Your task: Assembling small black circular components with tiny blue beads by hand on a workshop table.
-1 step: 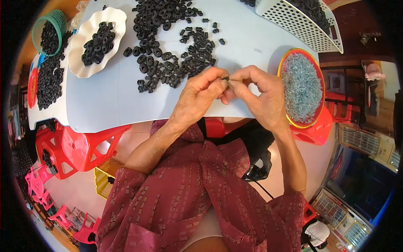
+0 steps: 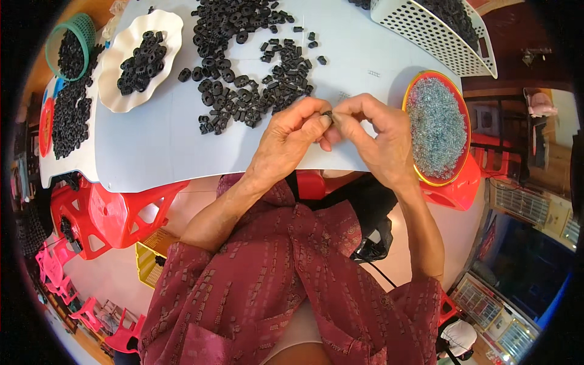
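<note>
Small black rounded pieces (image 2: 213,62): matt, plastic-looking. Pale blue-grey bench (image 2: 158,146): smooth. Cream scalloped plate (image 2: 111,82): smooth. Red plastic stool (image 2: 125,213): glossy.

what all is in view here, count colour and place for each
table: one, pale blue-grey, beyond the lap
loose pieces: many, black, mid-table
wavy-edged dish: one, cream, table's left, holding black pieces
mesh basket: one, green, far left, black pieces inside
perforated basket: one, white, far right
round bowl: one, red with yellow rim, right
tiny pieces: many, clear bluish, in that bowl
stools: several, red, around table
crate: one, yellow, floor, left
small part: one, dark, at fingertips
shirt: one, maroon, worn
left hand: one, bare, pinching small part
right hand: one, bare, fingertips at it, grip unclear
</note>
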A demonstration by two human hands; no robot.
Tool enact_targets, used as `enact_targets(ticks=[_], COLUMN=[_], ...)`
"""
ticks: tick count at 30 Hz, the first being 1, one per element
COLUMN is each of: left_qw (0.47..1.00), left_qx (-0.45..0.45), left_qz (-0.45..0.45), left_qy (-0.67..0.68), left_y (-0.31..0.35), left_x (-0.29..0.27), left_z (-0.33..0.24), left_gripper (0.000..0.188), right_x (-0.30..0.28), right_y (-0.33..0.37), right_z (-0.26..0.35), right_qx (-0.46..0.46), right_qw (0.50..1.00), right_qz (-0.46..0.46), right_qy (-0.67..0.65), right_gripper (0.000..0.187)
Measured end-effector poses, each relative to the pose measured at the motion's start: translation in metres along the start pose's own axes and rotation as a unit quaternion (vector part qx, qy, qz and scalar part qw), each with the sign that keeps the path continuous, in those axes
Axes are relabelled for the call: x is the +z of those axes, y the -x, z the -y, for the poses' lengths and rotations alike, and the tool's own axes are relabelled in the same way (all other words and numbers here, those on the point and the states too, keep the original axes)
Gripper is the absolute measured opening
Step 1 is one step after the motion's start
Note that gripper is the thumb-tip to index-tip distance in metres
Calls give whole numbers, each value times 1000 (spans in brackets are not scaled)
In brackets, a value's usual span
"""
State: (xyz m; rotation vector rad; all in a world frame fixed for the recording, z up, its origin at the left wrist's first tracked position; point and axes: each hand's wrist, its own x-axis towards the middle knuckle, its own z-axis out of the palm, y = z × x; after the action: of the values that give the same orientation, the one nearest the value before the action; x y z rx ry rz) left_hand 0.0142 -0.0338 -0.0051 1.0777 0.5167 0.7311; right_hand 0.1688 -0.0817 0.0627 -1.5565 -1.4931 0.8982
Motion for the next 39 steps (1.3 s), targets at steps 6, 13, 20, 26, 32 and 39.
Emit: enact_targets(ticks=[6, 13, 20, 26, 32, 39], left_qw=[995, 997, 995, 984, 986, 999], left_qx=[-29, -41, -46, -68, -50, -30], left_qz=[-19, -6, -6, -17, -14, 8], left_qy=[91, 72, 85, 167, 155, 20], left_y=[0, 0, 1, 0, 0, -3], left_x=[4, 3, 2, 0, 0, 7], left_z=[-3, -3, -2, -2, -2, -2], left_gripper=[19, 17, 18, 22, 25, 21], right_x=[-4, -7, -1, -9, -1, 9], right_y=[-18, -69, -100, -73, -18, 3], right_z=[-13, -28, -36, -27, -19, -19], right_qx=[86, -74, -112, 1, 87, 72], right_qw=[994, 981, 926, 984, 985, 955], right_qz=[-48, -68, 8, 28, -27, -57], right_qy=[-45, 168, 359, 175, -149, -283], right_gripper=[16, 19, 23, 18, 9, 7])
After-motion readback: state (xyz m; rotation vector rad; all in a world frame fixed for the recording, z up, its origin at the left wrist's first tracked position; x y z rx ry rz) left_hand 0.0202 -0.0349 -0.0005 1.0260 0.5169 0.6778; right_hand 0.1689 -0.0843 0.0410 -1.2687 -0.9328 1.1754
